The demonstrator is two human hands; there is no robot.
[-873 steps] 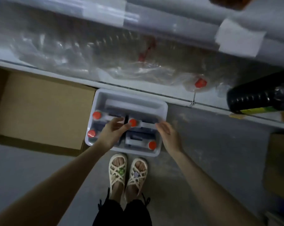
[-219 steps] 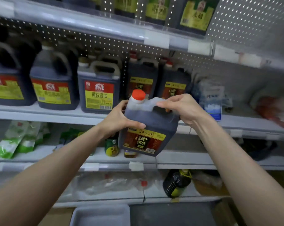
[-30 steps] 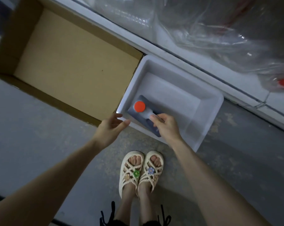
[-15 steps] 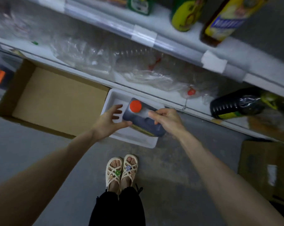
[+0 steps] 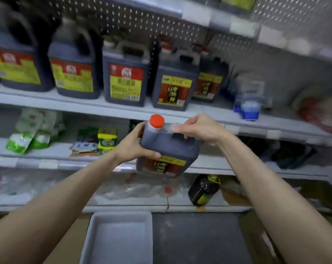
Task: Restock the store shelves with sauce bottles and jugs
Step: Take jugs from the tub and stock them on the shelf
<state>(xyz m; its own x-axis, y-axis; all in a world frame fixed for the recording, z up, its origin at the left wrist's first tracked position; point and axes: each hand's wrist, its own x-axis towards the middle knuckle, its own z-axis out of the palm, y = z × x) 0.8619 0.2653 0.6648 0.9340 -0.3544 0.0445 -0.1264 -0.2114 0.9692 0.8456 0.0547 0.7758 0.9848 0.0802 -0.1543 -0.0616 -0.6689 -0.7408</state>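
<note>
White tub point(image 5: 121, 215) is sitting nearest, on the floor between the forearms. Above it, the jug point(image 5: 167, 147) is hanging in mid-air, slightly tilted, in front of the middle shelves and touching none of them. From above, the right hand point(image 5: 201, 128) is gripping the handle point(image 5: 170, 128): fingers point(image 5: 179, 129) curling round it, index tip pointing toward the red cap point(image 5: 157, 121). On the jug's left side, the left hand point(image 5: 132, 143) is clasping the body, thumb pressing across the front face just above the label, other fingers hidden behind. Cap is pointing up, clear of both hands. Farther back, on the upper shelf point(image 5: 104, 109), a row of dark jugs is standing upright; one point(image 5: 173, 82) is carrying a matching label. On the bottom shelf a dark bottle point(image 5: 204, 190) is lying on its side.
</note>
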